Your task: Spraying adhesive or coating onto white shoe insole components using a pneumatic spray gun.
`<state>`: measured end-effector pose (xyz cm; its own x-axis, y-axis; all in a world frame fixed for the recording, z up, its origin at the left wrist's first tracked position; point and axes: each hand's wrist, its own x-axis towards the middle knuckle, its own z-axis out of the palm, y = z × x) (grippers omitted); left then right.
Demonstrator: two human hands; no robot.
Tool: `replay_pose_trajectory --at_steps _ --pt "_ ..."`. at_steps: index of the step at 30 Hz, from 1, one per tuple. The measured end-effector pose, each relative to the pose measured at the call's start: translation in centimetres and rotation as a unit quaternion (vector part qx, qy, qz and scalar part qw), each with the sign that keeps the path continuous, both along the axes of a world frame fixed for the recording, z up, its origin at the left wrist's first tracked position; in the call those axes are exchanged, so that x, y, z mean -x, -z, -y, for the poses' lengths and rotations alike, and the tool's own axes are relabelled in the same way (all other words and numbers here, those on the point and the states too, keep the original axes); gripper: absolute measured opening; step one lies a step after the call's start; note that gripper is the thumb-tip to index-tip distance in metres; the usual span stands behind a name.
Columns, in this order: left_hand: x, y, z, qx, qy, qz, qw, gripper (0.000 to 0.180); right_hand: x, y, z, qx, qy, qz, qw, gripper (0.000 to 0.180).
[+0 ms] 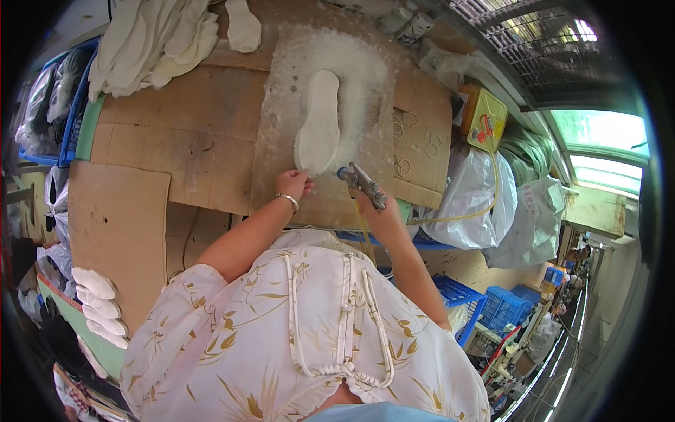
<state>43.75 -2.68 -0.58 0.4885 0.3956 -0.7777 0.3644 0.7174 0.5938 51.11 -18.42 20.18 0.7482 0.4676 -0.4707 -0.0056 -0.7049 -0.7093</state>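
A white shoe insole [318, 123] lies on a cardboard sheet crusted with white spray residue [281, 133]. My left hand [293, 184] pinches the insole's near end; a bracelet sits on that wrist. My right hand [380, 211] grips a metal spray gun [360, 183], its nozzle pointing left toward the insole's near end. A yellowish hose [367, 239] runs down from the gun.
A heap of white insoles [151, 42] sits at the far left of the cardboard-covered bench [183, 133], one more insole [243, 24] beyond. Stacked insoles [98, 306] lie at lower left. A yellow box [485, 116], plastic bags [478, 197] and blue crates [506, 306] stand right.
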Motion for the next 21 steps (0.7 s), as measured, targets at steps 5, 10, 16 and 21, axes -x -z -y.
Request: replay_pose_trajectory --at_steps 5,10,16,21 --pt "0.1 -0.1 0.1 -0.001 -0.001 0.009 1.000 0.018 0.8 1.4 0.2 -0.060 -0.012 0.005 0.998 0.028" --pt "0.1 -0.2 -0.1 0.007 0.013 0.009 1.000 0.017 -0.4 1.3 -1.5 -0.061 -0.010 0.015 0.998 0.028" --pt "0.1 -0.5 -0.2 0.002 0.017 0.001 1.000 0.017 -2.8 0.3 -3.4 -0.068 -0.002 0.046 0.997 0.027" --pt "-0.1 -0.9 0.0 0.002 0.000 0.005 1.000 0.016 -5.3 0.0 -5.4 -0.102 0.012 0.068 0.992 0.026"
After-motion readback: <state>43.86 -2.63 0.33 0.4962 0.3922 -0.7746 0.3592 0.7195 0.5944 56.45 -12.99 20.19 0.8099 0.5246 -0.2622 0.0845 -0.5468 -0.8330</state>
